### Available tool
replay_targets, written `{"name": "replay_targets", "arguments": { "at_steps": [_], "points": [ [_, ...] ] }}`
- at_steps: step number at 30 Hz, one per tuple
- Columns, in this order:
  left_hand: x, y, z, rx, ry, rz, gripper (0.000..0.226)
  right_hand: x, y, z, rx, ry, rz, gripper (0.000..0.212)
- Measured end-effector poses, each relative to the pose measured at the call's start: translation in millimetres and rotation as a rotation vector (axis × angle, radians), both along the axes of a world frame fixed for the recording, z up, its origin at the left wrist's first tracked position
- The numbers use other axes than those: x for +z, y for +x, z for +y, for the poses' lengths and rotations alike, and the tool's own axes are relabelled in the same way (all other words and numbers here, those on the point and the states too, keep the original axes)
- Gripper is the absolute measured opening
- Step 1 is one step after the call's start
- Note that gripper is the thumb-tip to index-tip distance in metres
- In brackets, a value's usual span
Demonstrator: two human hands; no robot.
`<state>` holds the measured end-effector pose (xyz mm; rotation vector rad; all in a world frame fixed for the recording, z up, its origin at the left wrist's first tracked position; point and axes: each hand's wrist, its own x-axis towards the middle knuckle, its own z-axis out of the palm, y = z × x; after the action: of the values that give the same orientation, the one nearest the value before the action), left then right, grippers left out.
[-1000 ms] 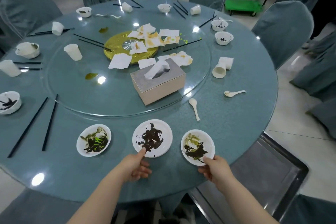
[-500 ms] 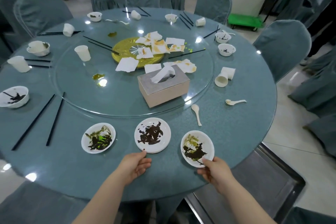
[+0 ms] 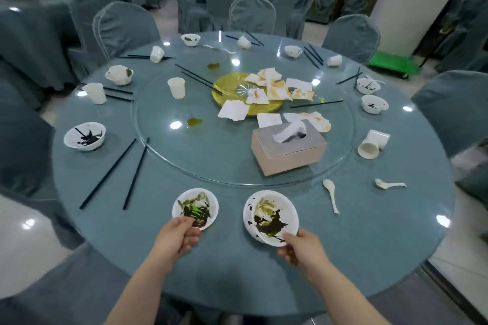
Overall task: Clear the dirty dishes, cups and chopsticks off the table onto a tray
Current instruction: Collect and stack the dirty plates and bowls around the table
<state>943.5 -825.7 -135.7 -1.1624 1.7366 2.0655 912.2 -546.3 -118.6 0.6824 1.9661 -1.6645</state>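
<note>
Pinching the stacked plates [image 3: 270,217] at their near rim with my right hand [image 3: 303,250], left hand [image 3: 175,239] pinches the lone plate [image 3: 195,208], which sits just left of the stack.

No text, label, brand, number or sign can be read anywhere in the view. The tissue box [image 3: 288,149] beyond the hands is seen to carry plain faces only, and the cups, plates and bowls on the worktop [image 3: 369,240] bear food stains but no printing that can be made out.
</note>
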Motion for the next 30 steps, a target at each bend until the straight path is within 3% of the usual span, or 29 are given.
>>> {"name": "replay_targets", "arguments": {
  "at_steps": [11, 17, 22, 30],
  "points": [
    [-6, 18, -106, 0.095, -0.038, 0.002, 0.010, -5, -22, -132, 0.211, 0.088, 0.092, 0.005],
    [-2, 30, -142, 0.167, -0.031, 0.020, 0.012, -18, -18, -171, 0.239, 0.305, 0.110, 0.031],
    [-6, 44, -159, 0.237, -0.056, 0.011, 0.015, -23, -15, -185, 0.328, 0.277, 0.094, 0.012],
    [-7, 78, -163, 0.379, -0.107, 0.058, 0.014, -7, -12, -199, 0.438, 0.192, 0.222, 0.023]
  ]
}}
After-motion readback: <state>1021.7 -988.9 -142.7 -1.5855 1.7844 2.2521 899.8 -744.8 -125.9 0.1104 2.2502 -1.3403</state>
